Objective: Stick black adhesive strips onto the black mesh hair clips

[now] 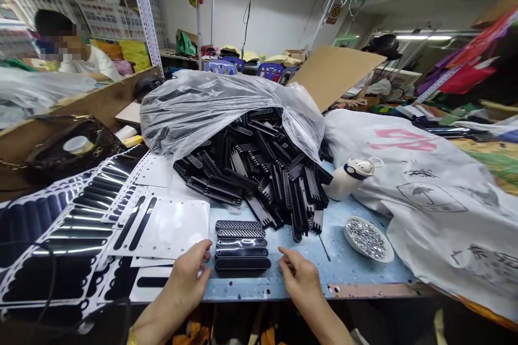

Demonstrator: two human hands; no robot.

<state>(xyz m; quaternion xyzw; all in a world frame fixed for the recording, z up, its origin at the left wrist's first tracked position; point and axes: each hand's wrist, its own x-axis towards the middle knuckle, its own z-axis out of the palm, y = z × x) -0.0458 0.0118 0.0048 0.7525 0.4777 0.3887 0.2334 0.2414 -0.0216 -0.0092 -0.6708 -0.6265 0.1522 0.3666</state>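
Note:
Several black strips (pixel 242 245) lie stacked in a row on the blue tabletop (pixel 259 287), the upper ones patterned, the lower ones smooth. My left hand (pixel 192 268) rests just left of them, fingers curled but apart, holding nothing. To their right is my right hand (pixel 298 270), its fingers apart and empty. Behind them, a big heap of black plastic pieces (pixel 263 164) spills out of a clear plastic bag (pixel 210 102). White sheets with black strips (pixel 172 226) lie beside my left hand.
A bowl of small shiny parts (pixel 368 238) and a cream bottle (pixel 348 178) stand at the right, near a large white sack (pixel 429 183). A brown bag (pixel 73 145) sits at the left. A person (pixel 81 54) is beyond the partition.

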